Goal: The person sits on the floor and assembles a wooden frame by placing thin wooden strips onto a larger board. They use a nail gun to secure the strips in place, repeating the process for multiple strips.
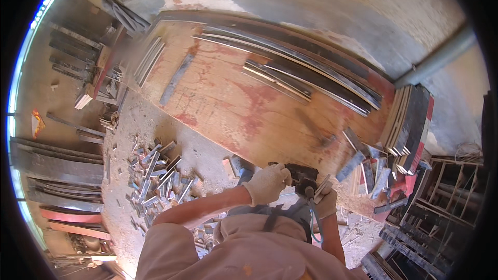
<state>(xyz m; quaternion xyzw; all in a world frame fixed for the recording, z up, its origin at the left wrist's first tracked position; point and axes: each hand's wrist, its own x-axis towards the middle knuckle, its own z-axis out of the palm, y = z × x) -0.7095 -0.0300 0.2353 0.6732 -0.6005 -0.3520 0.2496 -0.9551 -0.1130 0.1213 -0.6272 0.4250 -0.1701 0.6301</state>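
My left hand point(267, 183), in a pale work glove, is closed at the left end of a black nail gun point(302, 172). A thin teal air hose point(313, 222) runs down from the tool past my right forearm. My right hand point(326, 202), gloved too, is closed around short wood strips point(322, 184) just right of the tool. Its fingers are partly hidden by the strips. Both hands are in front of my body, at the near edge of a large plywood-topped table point(223, 93) with reddish stains.
Long dark boards point(290, 59) lie along the table's far side, with shorter strips point(277, 80) before them. Stacked planks point(407, 124) stand at the right end, beside loose offcuts point(358, 155). A scrap pile point(161, 171) covers floor at left; a wooden rack point(448, 186) stands right.
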